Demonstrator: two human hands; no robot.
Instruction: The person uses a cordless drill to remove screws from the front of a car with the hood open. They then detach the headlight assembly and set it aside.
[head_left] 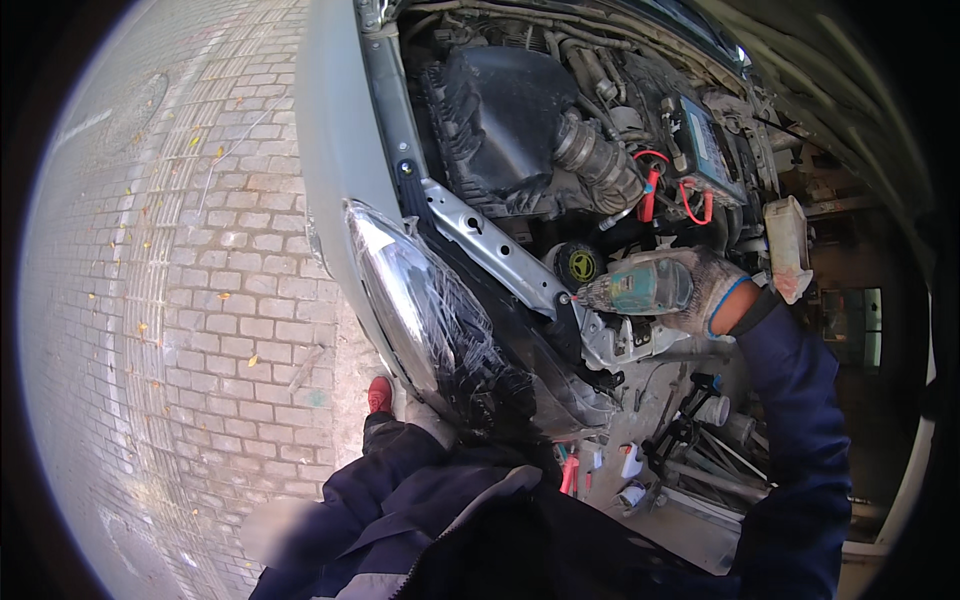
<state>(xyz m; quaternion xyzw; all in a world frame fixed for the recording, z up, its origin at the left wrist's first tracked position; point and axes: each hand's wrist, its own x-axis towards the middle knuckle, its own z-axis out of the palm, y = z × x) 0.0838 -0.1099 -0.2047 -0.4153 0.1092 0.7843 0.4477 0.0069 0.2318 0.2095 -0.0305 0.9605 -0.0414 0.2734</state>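
And here, right of centre, the teal power driver (638, 288) sits firmly in the gloved right hand (706, 290), its nose at the silver metal panel (520, 270)! Hard-shelled, probably hefty, best held round the rear body, though smooth casing might slip; the left hand (432, 424) seems tucked lower centre beside the headlight (430, 305), grip impossible to tell

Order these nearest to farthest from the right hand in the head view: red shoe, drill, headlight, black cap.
1. Drill: in the right hand.
2. Black cap: just above the drill's tip.
3. Headlight: farther left.
4. Red shoe: lower left.
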